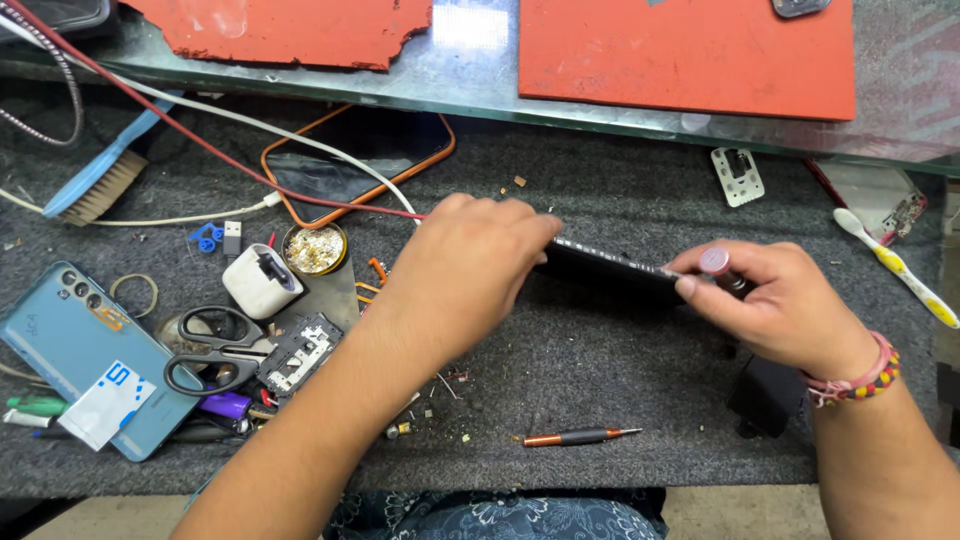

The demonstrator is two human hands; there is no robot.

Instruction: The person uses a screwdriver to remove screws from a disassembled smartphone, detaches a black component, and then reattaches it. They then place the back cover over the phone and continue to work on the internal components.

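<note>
My left hand [470, 272] grips the left end of a black phone [610, 266] held on edge over the grey felt mat [600, 350]. My right hand [785, 305] steadies the phone's right end and pinches a small tool with a round pink cap [716, 262] against it. A bead and thread bracelet [858, 378] circles the right wrist. A copper-and-black screwdriver [580, 436] lies on the mat below the phone.
On the left lie a light-blue phone [75, 345], black scissors [205, 350], a white charger block [260, 280], a tin of tiny screws [314, 249], a brush [100, 180] and an orange-cased phone [360, 160]. Red mats [690, 55] sit behind; a toothbrush [895, 265] lies right.
</note>
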